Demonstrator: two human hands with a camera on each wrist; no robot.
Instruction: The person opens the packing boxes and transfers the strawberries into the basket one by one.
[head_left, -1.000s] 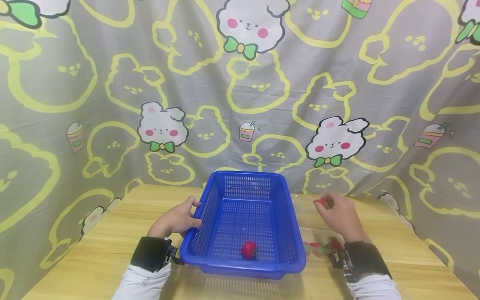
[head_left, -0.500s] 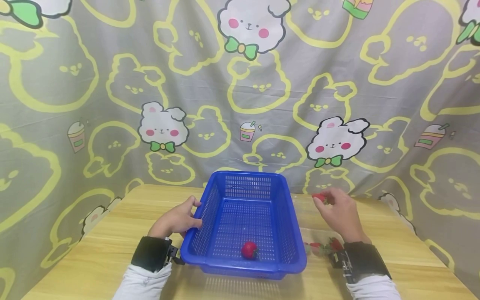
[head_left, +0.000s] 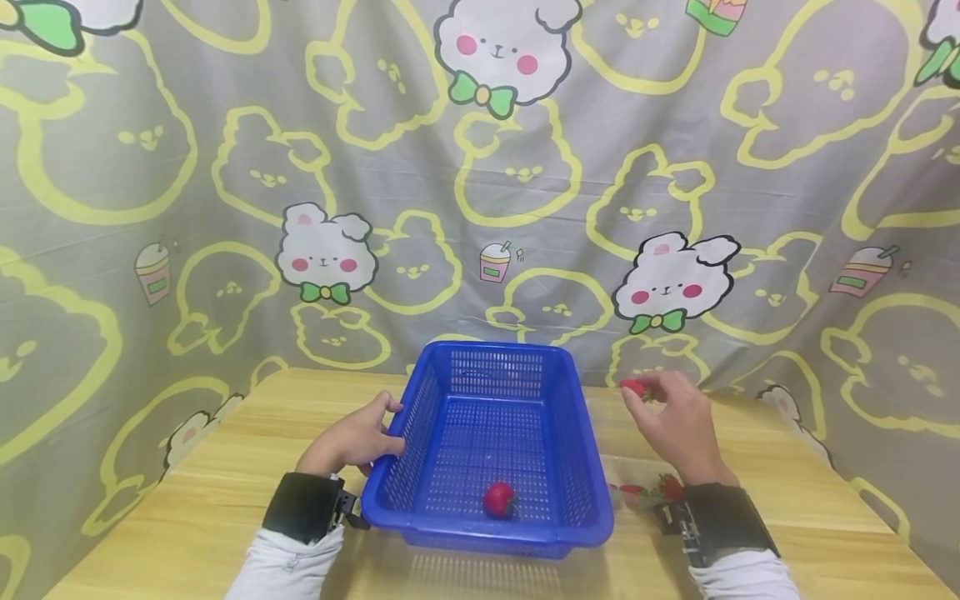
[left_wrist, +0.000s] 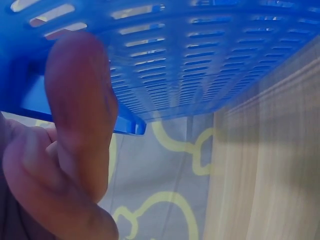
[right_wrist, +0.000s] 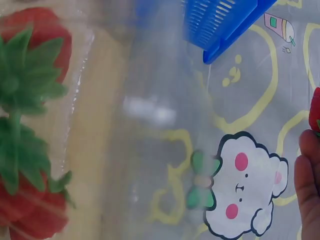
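Note:
A blue perforated plastic basket [head_left: 487, 442] stands mid-table, tipped slightly toward the camera, with one strawberry [head_left: 498, 499] on its floor near the front. My left hand [head_left: 360, 437] grips the basket's left rim, thumb over the top; the left wrist view shows fingers [left_wrist: 80, 105] curled against the slotted outer wall. To the right of the basket, my right hand [head_left: 678, 425] pinches another strawberry [head_left: 634, 388] between thumb and fingertips, raised above the table. In the right wrist view that strawberry [right_wrist: 315, 111] shows only partly, at the right edge.
Below my right hand, a clear plastic box holds several strawberries [head_left: 670, 486], partly hidden by the wrist band and the basket. The clear lid or wall blurs part of the right wrist view. A patterned grey curtain [head_left: 420, 208] hangs behind the wooden table [head_left: 202, 500].
My right hand has risen slightly and shifted a little left with the pinched strawberry, uncovering more of the boxed strawberries. My left hand and the basket have stayed in place.

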